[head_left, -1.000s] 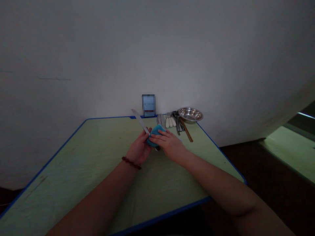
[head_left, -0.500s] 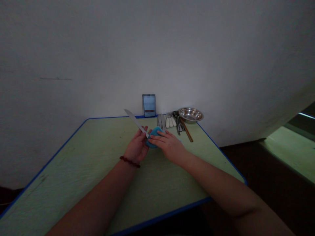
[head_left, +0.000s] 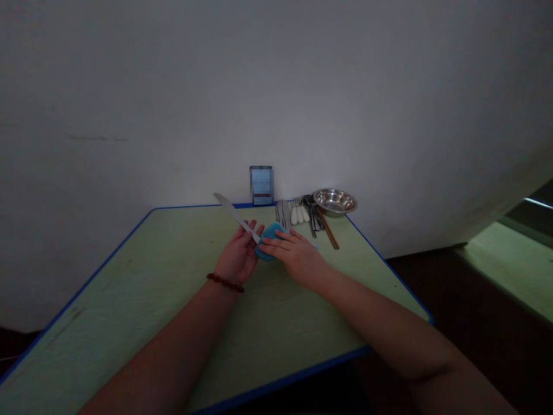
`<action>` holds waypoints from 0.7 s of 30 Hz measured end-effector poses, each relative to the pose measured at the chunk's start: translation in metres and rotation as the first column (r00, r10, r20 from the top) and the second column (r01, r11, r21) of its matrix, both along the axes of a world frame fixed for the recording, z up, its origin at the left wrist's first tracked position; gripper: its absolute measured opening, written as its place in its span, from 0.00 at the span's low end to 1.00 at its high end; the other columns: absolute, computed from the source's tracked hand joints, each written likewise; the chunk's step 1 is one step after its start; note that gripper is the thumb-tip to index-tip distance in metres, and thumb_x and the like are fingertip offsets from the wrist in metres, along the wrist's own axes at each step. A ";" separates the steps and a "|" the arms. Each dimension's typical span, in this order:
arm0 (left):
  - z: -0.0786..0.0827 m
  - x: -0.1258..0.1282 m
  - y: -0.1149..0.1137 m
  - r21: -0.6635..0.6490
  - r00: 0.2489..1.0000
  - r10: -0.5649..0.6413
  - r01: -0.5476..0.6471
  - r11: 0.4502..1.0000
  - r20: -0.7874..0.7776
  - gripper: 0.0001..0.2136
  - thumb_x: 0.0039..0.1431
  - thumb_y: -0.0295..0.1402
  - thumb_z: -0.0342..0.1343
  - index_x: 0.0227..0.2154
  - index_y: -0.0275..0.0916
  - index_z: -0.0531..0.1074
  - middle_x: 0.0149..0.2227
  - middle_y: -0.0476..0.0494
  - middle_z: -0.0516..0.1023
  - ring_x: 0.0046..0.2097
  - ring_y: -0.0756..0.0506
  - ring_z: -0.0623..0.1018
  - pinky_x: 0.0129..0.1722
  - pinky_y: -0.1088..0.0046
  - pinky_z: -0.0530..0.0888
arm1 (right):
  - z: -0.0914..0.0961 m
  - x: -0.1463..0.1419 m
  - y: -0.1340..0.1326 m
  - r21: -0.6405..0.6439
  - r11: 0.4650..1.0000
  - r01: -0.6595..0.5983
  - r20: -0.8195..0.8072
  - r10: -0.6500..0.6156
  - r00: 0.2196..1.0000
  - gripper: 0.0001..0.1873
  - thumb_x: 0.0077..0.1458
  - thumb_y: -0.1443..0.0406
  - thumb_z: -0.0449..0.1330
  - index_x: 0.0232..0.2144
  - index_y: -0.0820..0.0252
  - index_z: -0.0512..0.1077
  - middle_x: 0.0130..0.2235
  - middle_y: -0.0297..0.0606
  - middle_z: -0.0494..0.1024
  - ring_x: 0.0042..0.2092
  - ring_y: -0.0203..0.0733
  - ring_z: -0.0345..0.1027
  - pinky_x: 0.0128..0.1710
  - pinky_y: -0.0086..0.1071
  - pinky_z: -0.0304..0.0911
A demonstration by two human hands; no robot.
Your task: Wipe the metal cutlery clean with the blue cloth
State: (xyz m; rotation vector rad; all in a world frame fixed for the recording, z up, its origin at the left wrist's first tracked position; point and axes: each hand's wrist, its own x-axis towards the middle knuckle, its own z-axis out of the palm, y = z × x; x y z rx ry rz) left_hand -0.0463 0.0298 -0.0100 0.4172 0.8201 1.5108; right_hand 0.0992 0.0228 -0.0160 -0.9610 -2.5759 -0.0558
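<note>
left hand (head_left: 237, 258): closed around the kitchen knife (head_left: 235, 216), fingers (head_left: 247, 232) curled in, blade angled toward the far left corner of the worktop (head_left: 129, 300). Handle hidden by fingers and the blue sponge (head_left: 268, 242), so exact grip position: cannot tell. Red bead bracelet (head_left: 224, 282) on left wrist.

right hand (head_left: 298, 257): grasping the blue sponge, fingers (head_left: 276, 244) laid across it. Sponge between both hands, mid-worktop toward the far edge, tight against the base of the blade. Both hands close together, no gap at the sponge.

Far edge of worktop, left to right: grey flat utensils (head_left: 283, 213) lying side by side; white-handled cutlery (head_left: 298, 215) in a bunch, just beside them; dark metal utensils (head_left: 311, 217) right next to those; wooden chopsticks (head_left: 327, 228) on a diagonal, nearest to the right hand but well clear of it. Stainless steel bowl (head_left: 334, 202) at the far right corner, just beyond the cutlery.

Blurred rectangular card (head_left: 261, 185) upright against the white wall (head_left: 276, 86), behind the far edge, left of the cutlery. Blue trim (head_left: 280, 380) along the worktop edges. Off to the right, past the dark floor (head_left: 432, 300), a second green surface (head_left: 514, 268).
</note>
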 end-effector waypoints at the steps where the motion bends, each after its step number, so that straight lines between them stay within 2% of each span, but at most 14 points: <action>1: 0.000 0.000 0.000 0.000 1.000 0.004 -0.004 1.000 0.000 0.10 0.54 0.20 0.42 0.29 0.39 0.65 0.50 0.48 0.65 0.47 0.50 0.69 0.34 0.79 0.72 | 0.000 0.000 0.000 0.001 1.000 -0.002 0.000 0.002 1.000 0.24 0.53 0.72 0.44 0.51 0.48 0.57 0.54 0.27 0.62 0.57 0.40 0.48 0.54 0.43 0.43; 7: 0.001 -0.001 0.002 -0.009 1.000 0.020 -0.020 1.000 -0.002 0.10 0.54 0.20 0.41 0.30 0.38 0.65 0.48 0.47 0.66 0.45 0.51 0.71 0.34 0.79 0.72 | 0.001 0.000 0.000 0.003 1.000 -0.011 0.000 0.011 1.000 0.23 0.53 0.72 0.45 0.51 0.49 0.58 0.53 0.29 0.62 0.57 0.39 0.47 0.54 0.42 0.43; 14: -0.003 -0.004 0.006 -0.025 0.998 0.051 -0.051 0.998 0.032 0.10 0.55 0.20 0.42 0.33 0.38 0.65 0.41 0.43 0.71 0.43 0.52 0.72 0.39 0.78 0.70 | 0.001 0.001 0.001 0.012 1.000 -0.029 -0.012 0.029 1.000 0.23 0.53 0.72 0.45 0.50 0.49 0.59 0.53 0.30 0.63 0.56 0.39 0.49 0.54 0.43 0.44; 21: 0.001 -0.005 0.005 0.009 0.997 0.064 -0.064 0.998 0.032 0.10 0.54 0.19 0.41 0.30 0.38 0.64 0.41 0.43 0.71 0.45 0.50 0.71 0.34 0.78 0.71 | 0.005 0.004 0.001 0.010 1.000 -0.014 0.005 0.014 1.000 0.23 0.53 0.72 0.44 0.50 0.49 0.59 0.53 0.27 0.63 0.57 0.41 0.48 0.55 0.44 0.42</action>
